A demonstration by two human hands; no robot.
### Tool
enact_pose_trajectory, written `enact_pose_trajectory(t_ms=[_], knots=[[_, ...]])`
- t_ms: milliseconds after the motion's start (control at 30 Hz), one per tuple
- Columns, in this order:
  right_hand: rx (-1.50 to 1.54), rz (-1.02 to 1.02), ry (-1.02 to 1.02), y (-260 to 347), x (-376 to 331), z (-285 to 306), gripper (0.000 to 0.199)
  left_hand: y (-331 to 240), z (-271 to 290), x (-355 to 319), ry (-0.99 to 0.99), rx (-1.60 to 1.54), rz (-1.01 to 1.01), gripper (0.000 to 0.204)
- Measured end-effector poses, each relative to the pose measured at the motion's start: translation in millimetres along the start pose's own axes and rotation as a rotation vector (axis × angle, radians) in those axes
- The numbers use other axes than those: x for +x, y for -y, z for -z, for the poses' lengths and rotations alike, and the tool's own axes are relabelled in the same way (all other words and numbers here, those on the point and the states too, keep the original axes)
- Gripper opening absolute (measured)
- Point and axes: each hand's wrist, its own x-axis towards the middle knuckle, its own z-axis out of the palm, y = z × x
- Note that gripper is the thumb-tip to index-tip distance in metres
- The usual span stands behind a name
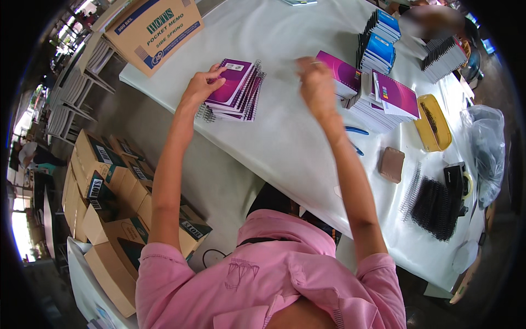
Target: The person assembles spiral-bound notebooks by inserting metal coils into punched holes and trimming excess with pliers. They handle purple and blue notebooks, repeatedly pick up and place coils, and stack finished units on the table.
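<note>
My left hand (203,86) rests at the left edge of a stack of purple spiral notebooks (234,90), thumb and fingers apart on the top cover. The notebooks lie slightly fanned, with their wire coils showing along the sides. Smeared by motion, my right hand (318,85) is over the table just left of a taller stack of purple covers (341,72); whether its fingers hold anything is unclear. Beside that stack, another purple cover (395,94) lies tilted on a thick block of white pages (375,114).
Blue notebooks (379,50) are piled at the far right. A yellow tray (433,123), blue pen-like tool (356,130), brown block (392,164) and black wire coils (434,208) lie to the right. A cardboard box (153,33) stands far left; more cartons (112,192) are beside the table.
</note>
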Motion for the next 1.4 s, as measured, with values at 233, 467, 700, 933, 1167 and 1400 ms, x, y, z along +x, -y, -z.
enact_pose_trajectory(t_ms=[233, 467, 700, 933, 1167, 1400], knots=[[-0.628, 0.092, 0.018, -65, -31, 21, 0.040, -27, -26, -2, -0.374, 0.809, -0.184, 0.047], [-0.379, 0.118, -0.245, -20, -37, 49, 0.022, -76, -125, -44, 0.126, -0.542, 0.015, 0.064], [-0.398, 0.053, -0.386, -4, 6, 79, 0.018, -108, -204, -58, -0.020, -0.209, -0.554, 0.096], [0.669, -0.493, 0.077, 20, -41, 108, 0.032, -113, -206, -74, -0.151, -0.093, -0.390, 0.069], [0.945, -0.530, 0.143, -10, -146, 141, 0.041, -87, -171, -86, 0.743, -0.561, -0.277, 0.048], [0.909, -0.732, 0.073, 14, -177, 110, 0.024, -62, -206, -100, 0.510, -0.621, -0.177, 0.071]])
